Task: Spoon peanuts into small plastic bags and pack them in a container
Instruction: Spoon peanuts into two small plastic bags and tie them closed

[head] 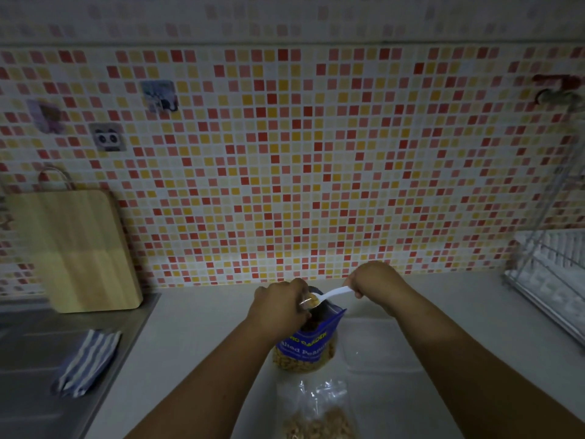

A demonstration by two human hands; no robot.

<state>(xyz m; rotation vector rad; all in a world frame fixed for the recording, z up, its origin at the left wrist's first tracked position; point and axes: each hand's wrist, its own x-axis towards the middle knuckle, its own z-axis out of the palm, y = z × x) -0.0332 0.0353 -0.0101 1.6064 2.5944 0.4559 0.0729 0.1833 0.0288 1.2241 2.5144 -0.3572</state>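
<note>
On my feed I see two bare forearms reaching away from me over a pale bench (202, 337) in dim light. The right hand (373, 280) grips the handle of one white plastic spoon (334, 293), fingers curled round it. The spoon's bowl carries a small heap of peanuts and points left, over the open mouth of one blue peanut bag (308, 342) that stands in the middle of the bench. The left hand (278, 307) is at the left side of that mouth, fingers curled, pinching a glinting piece of clear plastic (304, 304). Too little of the plastic shows for me to tell whether it is a small bag.

Near me lies one small clear bag (316, 413) with peanuts in it. Just right of the blue bag sits one clear container (380, 343).

At the far left, one wooden cutting board (72, 251) leans on the tiled wall (300, 153). One blue-and-white striped cloth (85, 362) lies on the steel sink surround (28, 391). One wire dish rack (550, 280) stands at the right. I count three stickers (109, 137) on the wall.
</note>
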